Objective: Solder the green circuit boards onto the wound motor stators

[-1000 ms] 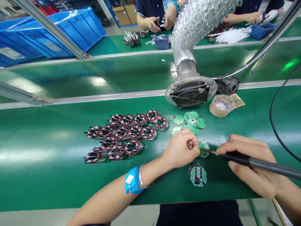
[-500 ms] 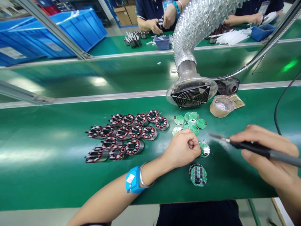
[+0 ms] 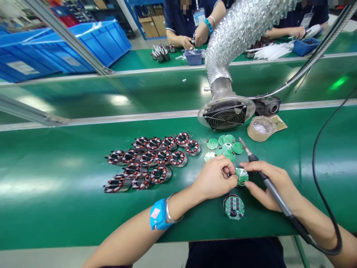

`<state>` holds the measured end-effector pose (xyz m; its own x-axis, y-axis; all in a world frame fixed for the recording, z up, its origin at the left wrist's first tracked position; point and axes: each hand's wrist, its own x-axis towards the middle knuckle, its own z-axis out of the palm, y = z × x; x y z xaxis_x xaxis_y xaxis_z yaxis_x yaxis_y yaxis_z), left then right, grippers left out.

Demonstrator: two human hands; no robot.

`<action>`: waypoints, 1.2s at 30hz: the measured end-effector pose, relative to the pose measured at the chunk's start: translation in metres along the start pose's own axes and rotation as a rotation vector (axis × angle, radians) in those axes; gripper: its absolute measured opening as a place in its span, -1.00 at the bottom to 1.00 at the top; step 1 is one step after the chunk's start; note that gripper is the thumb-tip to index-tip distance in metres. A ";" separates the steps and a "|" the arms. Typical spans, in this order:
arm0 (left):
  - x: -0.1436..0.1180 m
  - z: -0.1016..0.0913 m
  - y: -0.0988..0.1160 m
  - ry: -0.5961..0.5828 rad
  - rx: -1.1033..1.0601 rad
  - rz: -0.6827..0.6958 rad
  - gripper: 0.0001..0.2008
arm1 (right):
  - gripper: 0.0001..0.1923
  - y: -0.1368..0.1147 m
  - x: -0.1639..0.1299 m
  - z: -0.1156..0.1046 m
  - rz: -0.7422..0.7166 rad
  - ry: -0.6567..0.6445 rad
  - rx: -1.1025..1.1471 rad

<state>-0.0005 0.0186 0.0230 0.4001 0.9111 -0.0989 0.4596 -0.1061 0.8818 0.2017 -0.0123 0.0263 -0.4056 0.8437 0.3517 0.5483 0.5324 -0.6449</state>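
Seemed early: 1 done, 1 in hand, many left

Left hand (image 3: pixel 214 178) grasped the round green circuit board (image 3: pixel 242 176) by its left edge, grip partly hidden. Right hand (image 3: pixel 279 188) grasped a soldering iron (image 3: pixel 275 194), tip angled away; thumb and finger were at the board's right edge. Nearer on the worktop (image 3: pixel 55 208): 1 board-topped ring (image 3: pixel 234 207), apparently complete. Beyond the hands: loose boards (image 3: pixel 226 149), clustered. Leftward: about 14 wound rings (image 3: pixel 162 157), no boards visible on them.

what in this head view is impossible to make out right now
All in the head view:
What the left hand may be pinching: hidden by its curled fingers.
Left edge of the round green board beside it: behind that hand.
Print on the wrist-strap label: too small.
Silver duct's upper end: cut off by the top edge.
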 end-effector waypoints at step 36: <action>-0.037 -0.026 -0.015 -0.067 0.172 0.068 -0.68 | -0.76 0.006 0.024 0.007 -0.331 0.024 0.032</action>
<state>-0.0428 -0.0033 0.0251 0.4843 0.8714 -0.0775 0.5559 -0.2381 0.7965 0.1900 0.0102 0.0260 -0.5398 0.6272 0.5615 0.3662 0.7755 -0.5142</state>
